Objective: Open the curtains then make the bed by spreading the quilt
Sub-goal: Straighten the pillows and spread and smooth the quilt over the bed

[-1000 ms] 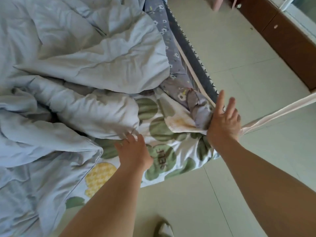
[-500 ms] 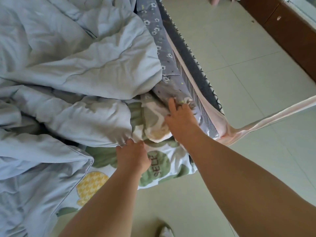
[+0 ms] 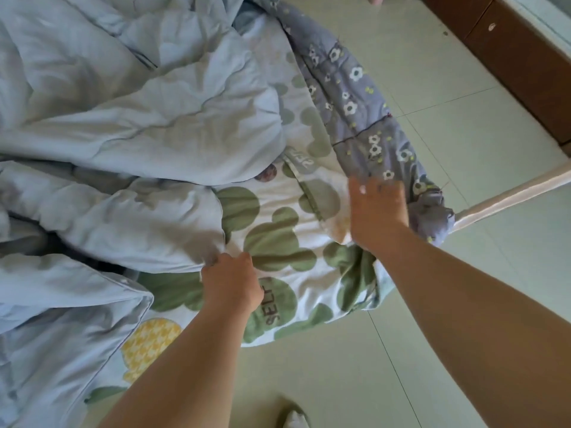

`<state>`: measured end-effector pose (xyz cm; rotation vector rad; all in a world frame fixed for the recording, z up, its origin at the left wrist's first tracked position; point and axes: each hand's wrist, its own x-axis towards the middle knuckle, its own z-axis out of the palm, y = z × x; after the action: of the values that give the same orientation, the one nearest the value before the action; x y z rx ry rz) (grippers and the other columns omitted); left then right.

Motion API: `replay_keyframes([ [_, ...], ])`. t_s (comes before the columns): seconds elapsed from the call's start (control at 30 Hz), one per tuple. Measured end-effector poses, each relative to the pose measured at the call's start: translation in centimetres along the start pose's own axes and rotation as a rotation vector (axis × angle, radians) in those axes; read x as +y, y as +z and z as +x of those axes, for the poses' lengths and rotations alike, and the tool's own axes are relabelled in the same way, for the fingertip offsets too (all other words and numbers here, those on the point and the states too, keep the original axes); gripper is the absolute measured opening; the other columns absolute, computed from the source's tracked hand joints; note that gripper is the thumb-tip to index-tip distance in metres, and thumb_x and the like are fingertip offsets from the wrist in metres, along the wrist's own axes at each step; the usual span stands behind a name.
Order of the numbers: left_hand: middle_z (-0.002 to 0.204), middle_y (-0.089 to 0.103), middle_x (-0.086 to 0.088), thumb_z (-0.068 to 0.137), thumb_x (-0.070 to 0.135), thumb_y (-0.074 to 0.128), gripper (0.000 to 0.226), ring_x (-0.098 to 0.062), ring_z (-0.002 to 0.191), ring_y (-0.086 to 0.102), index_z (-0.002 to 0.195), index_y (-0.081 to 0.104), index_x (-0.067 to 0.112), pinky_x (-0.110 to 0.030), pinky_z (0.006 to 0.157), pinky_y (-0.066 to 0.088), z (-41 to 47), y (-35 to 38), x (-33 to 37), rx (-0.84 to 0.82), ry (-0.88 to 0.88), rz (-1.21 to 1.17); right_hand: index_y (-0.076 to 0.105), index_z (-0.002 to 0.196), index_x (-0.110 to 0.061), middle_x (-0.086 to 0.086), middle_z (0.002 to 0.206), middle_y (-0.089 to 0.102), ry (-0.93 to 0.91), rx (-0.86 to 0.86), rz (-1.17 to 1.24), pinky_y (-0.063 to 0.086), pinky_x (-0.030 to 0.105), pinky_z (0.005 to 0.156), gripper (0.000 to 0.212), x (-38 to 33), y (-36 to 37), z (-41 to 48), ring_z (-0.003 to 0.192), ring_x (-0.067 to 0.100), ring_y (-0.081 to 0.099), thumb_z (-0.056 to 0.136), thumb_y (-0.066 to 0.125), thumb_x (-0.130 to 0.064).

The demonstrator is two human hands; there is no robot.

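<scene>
The light blue quilt lies crumpled over the left of the bed. My left hand pinches its lower edge near the bed's foot. Under it shows a white sheet with green mouse-head shapes. My right hand, blurred by motion, has its fingers curled on a purple flowered cloth. That cloth runs along the bed's right edge and hangs over the side. No curtains are in view.
A pale pink band stretches from the bed's corner to the right. A brown wooden cabinet stands at the far right on the tiled floor. A foot or slipper shows at the bottom.
My right hand moved from the bed's corner onto the purple cloth and drew it outward over the bed's side. My left hand closed on the quilt's edge.
</scene>
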<state>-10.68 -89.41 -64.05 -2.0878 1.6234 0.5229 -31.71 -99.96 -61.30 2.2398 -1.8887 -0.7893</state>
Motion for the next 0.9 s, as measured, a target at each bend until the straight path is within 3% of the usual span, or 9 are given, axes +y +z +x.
replay_keyframes([
  [0.1, 0.115, 0.053, -0.008, 0.083, 0.034, 0.059, 0.041, -0.027, 0.109, 0.052, 0.12, 0.047, 0.02, -0.034, 0.087, 0.042, 0.1, 0.0, 0.2, 0.006, -0.004, 0.007, -0.011, 0.15, -0.028, 0.024, 0.154, 0.005, -0.311, 0.141, 0.022, 0.034, 0.046, 0.1, 0.079, -1.5, 0.6, -0.2, 0.125, 0.037, 0.041, 0.093, 0.044, -0.022],
  [0.23, 0.109, 0.055, -0.006, 0.081, 0.032, 0.061, 0.04, -0.025, 0.103, 0.055, 0.116, 0.047, 0.02, -0.03, 0.076, 0.038, 0.3, 0.0, 0.5, 0.021, -0.006, 0.029, 0.023, 0.146, -0.027, 0.015, 0.15, 0.015, -0.401, 0.011, 0.063, 0.044, 0.042, 0.086, 0.058, -1.7, 1.0, -0.5, 0.118, 0.033, 0.044, 0.095, 0.042, -0.01],
  [0.37, 0.108, 0.056, -0.005, 0.081, 0.033, 0.062, 0.042, -0.024, 0.104, 0.055, 0.117, 0.046, 0.02, -0.029, 0.073, 0.037, 0.4, -0.1, 0.8, 0.033, -0.005, 0.069, 0.041, 0.138, -0.005, 0.014, 0.135, 0.033, -0.045, -0.066, 0.075, 0.049, 0.041, 0.08, 0.042, 0.4, 1.0, 0.7, 0.116, 0.033, 0.051, 0.097, 0.04, -0.005],
  [0.47, 0.103, 0.058, -0.003, 0.081, 0.032, 0.063, 0.039, -0.023, 0.099, 0.058, 0.115, 0.048, 0.02, -0.029, 0.068, 0.039, 0.7, -0.2, 0.8, 0.04, 0.01, 0.083, 0.025, 0.146, 0.002, 0.021, 0.143, 0.033, 0.27, -0.139, 0.066, 0.049, 0.045, 0.091, 0.051, 5.0, 2.9, 1.0, 0.126, 0.037, 0.045, 0.098, 0.038, -0.009],
  [0.53, 0.103, 0.059, -0.003, 0.081, 0.033, 0.063, 0.038, -0.022, 0.098, 0.058, 0.114, 0.049, 0.02, -0.029, 0.067, 0.039, 0.8, -0.2, 0.7, 0.044, 0.014, 0.084, 0.01, 0.148, 0.004, 0.026, 0.146, 0.028, 0.33, -0.164, 0.099, 0.046, 0.047, 0.095, 0.058, 6.0, 4.5, 0.7, 0.13, 0.04, 0.039, 0.099, 0.034, -0.014],
  [0.67, 0.101, 0.059, -0.002, 0.08, 0.035, 0.063, 0.041, -0.022, 0.098, 0.058, 0.114, 0.047, 0.021, -0.028, 0.067, 0.038, 0.8, 0.0, 0.8, 0.047, 0.023, 0.086, 0.023, 0.148, 0.0, 0.022, 0.146, 0.019, 0.353, -0.17, 0.045, 0.042, 0.042, 0.098, 0.055, 4.8, 3.5, 1.2, 0.13, 0.035, 0.035, 0.098, 0.035, -0.02],
  [0.8, 0.108, 0.056, -0.003, 0.088, 0.028, 0.057, 0.027, -0.023, 0.1, 0.059, 0.114, 0.054, 0.02, -0.03, 0.075, 0.041, 0.7, 0.2, 0.7, 0.114, 0.074, 0.142, 0.013, 0.15, -0.002, 0.019, 0.158, 0.003, -0.042, 0.152, 0.04, 0.009, 0.046, 0.118, 0.056, 2.2, 2.4, 1.0, 0.145, 0.035, 0.007, 0.098, 0.03, -0.017],
  [0.87, 0.11, 0.058, -0.002, 0.091, 0.014, 0.05, 0.023, -0.023, 0.1, 0.061, 0.11, 0.061, 0.017, -0.029, 0.076, 0.043, 0.7, 0.1, 0.9, 0.12, 0.141, 0.168, 0.031, 0.145, -0.005, 0.016, 0.151, 0.029, -0.201, 0.039, 0.023, 0.018, 0.041, 0.116, 0.049, 1.5, 3.4, 0.4, 0.141, 0.032, 0.021, 0.097, 0.033, -0.018],
  [0.9, 0.107, 0.062, -0.002, 0.09, 0.008, 0.048, 0.025, -0.023, 0.099, 0.063, 0.107, 0.064, 0.017, -0.029, 0.075, 0.044, 0.8, 0.1, 1.0, 0.114, 0.168, 0.147, 0.039, 0.139, -0.007, 0.012, 0.142, 0.043, -0.088, -0.053, 0.057, 0.03, 0.033, 0.107, 0.043, 2.3, 4.3, 0.5, 0.133, 0.031, 0.035, 0.097, 0.034, -0.017],
])
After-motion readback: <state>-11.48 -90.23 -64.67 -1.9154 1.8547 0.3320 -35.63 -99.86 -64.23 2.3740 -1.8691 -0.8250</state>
